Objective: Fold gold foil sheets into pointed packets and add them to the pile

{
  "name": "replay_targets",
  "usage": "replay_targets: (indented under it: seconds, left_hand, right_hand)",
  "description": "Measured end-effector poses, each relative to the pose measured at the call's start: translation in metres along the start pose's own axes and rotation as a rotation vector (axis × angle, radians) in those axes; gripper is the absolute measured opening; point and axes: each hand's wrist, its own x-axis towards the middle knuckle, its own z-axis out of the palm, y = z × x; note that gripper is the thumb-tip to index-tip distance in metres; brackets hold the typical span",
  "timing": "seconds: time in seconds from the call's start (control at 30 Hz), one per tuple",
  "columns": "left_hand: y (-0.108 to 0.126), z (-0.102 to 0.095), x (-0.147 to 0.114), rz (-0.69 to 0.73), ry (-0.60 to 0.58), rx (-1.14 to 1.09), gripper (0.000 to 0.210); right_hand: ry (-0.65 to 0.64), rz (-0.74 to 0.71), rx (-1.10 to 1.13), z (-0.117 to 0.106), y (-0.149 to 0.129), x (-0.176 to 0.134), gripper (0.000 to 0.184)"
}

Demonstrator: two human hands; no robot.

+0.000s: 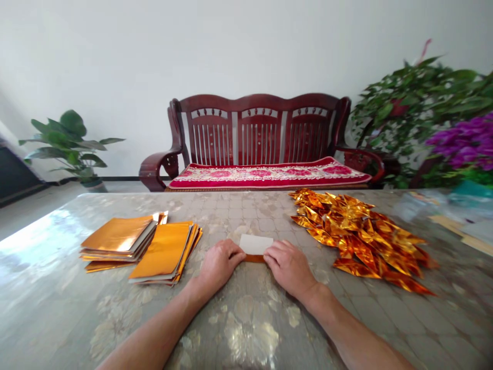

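A sheet of foil paper lies in front of me, its white back facing up and its near edge folded over to show a gold strip. My left hand pinches the left end of that fold, fingers closed. At the other end my right hand grips the fold the same way. To the left are two stacks of gold foil paper, one stack farther out and another stack closer to my left hand. On the right lies a heap of folded gold foil pieces with pointed ends.
A patterned, glossy cover lies over the table. Beyond its far edge stands a dark red wooden bench with a red and white cushion. Plastic bags and purple flowers are at the right; a potted plant stands far left.
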Motion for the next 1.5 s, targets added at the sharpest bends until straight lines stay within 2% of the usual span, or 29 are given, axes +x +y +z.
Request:
replay_targets:
  seconds: [0.17, 0.4, 0.6, 0.97, 1.27, 1.4, 1.5]
  left_hand:
    - [0.0, 0.003, 0.003, -0.062, 0.027, 0.02, 0.022]
    - [0.001, 0.002, 0.004, -0.101, 0.038, 0.081, 0.029]
    - [0.003, 0.002, 0.004, -0.089, 0.064, 0.167, 0.028]
    - [0.007, -0.002, 0.005, -0.114, -0.01, 0.293, 0.03]
    - [0.013, -0.002, 0.001, -0.105, 0.004, 0.406, 0.024]
    - [0.014, 0.001, -0.002, -0.004, 0.059, 0.348, 0.014]
    - [0.015, 0.005, -0.006, 0.156, -0.016, 0.309, 0.015]
  right_hand:
    - [-0.044, 0.072, 0.019, -0.001, -0.002, 0.001, 0.017]
    - [-0.046, 0.186, 0.015, -0.001, -0.004, 0.003, 0.009]
    - [-0.083, 0.202, 0.007, 0.003, -0.001, 0.006, 0.009]
    - [-0.122, 0.183, 0.008, 0.004, 0.0, 0.007, 0.009]
    - [-0.114, 0.164, -0.05, 0.003, -0.002, 0.008, 0.007]
    - [-0.118, 0.17, -0.062, 0.004, -0.003, 0.008, 0.007]
    - [-0.098, 0.166, -0.082, 0.005, -0.003, 0.007, 0.006]
